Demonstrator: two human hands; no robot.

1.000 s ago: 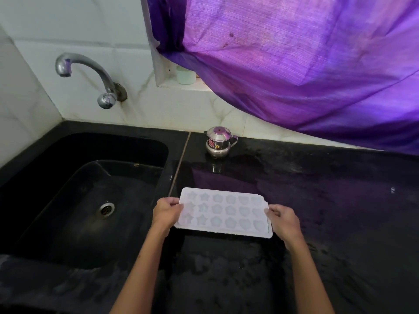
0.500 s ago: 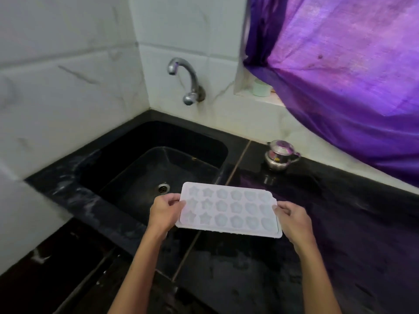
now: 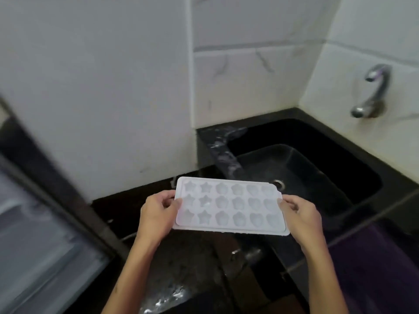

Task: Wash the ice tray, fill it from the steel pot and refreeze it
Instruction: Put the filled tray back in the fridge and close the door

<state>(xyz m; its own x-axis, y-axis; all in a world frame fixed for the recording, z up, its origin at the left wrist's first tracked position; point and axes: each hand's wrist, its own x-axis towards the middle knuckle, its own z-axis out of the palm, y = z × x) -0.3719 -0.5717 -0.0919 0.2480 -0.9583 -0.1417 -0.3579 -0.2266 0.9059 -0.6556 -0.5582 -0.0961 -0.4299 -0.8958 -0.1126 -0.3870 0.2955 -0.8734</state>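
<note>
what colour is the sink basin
Black, glossy sink; the head view shows it.

A black sink [image 3: 301, 155] fills the right middle of the frame, its round drain [image 3: 278, 183] showing near the centre. A chrome tap [image 3: 371, 91] juts from the white tiled wall [image 3: 244, 82] at the upper right. Black countertop [image 3: 181, 257] spreads along the bottom – wet patches glint on it. At the left edge a blurred dark-framed panel [image 3: 45, 234] slants across – what it is cannot be told.
</note>
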